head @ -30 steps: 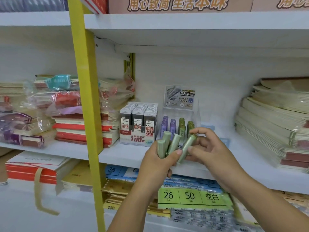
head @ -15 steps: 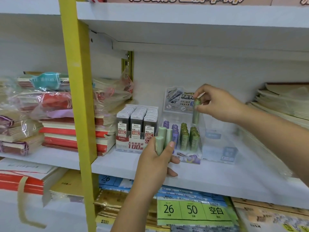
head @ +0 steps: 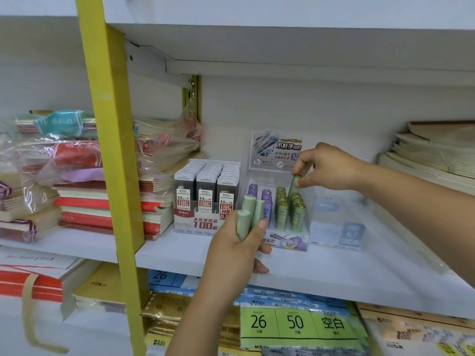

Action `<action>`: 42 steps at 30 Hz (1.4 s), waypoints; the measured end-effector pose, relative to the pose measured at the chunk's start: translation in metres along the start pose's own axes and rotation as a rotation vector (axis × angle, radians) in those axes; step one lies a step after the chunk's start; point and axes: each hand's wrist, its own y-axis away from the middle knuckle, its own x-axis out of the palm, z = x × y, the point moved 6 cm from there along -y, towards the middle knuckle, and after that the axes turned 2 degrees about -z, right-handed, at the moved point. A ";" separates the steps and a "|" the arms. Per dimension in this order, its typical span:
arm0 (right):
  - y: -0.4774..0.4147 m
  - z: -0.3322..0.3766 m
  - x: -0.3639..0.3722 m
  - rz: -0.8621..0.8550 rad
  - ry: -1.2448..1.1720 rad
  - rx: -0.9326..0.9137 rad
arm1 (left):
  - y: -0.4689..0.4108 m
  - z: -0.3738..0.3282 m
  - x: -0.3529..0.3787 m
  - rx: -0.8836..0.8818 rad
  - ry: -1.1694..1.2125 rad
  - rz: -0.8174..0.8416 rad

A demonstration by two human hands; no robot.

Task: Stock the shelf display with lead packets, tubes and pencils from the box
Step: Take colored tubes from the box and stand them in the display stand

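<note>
The display (head: 288, 241), a clear case with a printed header card, stands on the shelf (head: 334, 268). Inside it, purple tubes (head: 266, 201) fill its left half and green tubes (head: 282, 214) with gold caps fill its right half, all upright in rows.

The right hand (head: 326, 168) reaches over the display from its right. Its grip is narrow: thumb and fingertips pinch the cap of one tilted tube (head: 293, 187), whose lower end is down among the green tubes at the back of the rightmost row.

The left hand (head: 239, 242) is in front of the display's left corner. Its grip is wrapped round three pale tubes (head: 250, 214), held upright with flat ends up, the thumb pressed across them.

Just left of the display sits a packet box (head: 205, 201) holding three rows of dark lead packets. Just right of it stands a second clear case (head: 336, 222). Farther left, past a yellow post (head: 113, 150), lie stacked notebooks (head: 102, 209). Well to the display's right are paper stacks (head: 437, 155).
</note>
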 end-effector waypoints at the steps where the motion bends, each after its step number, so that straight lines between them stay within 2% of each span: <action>1: 0.000 0.000 -0.001 0.001 0.014 -0.004 | 0.000 0.000 0.000 0.002 -0.007 0.000; 12: -0.002 0.000 -0.003 -0.021 0.146 -0.037 | 0.001 0.000 -0.001 0.010 -0.038 -0.002; 25: -0.004 0.005 -0.005 0.066 0.115 -0.071 | 0.002 0.000 -0.001 0.010 -0.059 -0.005; 31: -0.002 0.010 -0.002 -0.030 0.200 -0.107 | 0.002 -0.001 -0.001 0.013 -0.052 -0.014; 37: -0.004 0.004 0.010 0.067 0.208 -0.057 | 0.002 -0.001 -0.002 0.009 -0.040 -0.005; 42: -0.007 0.002 0.017 0.176 0.323 -0.038 | 0.004 -0.003 -0.001 -0.001 -0.008 -0.011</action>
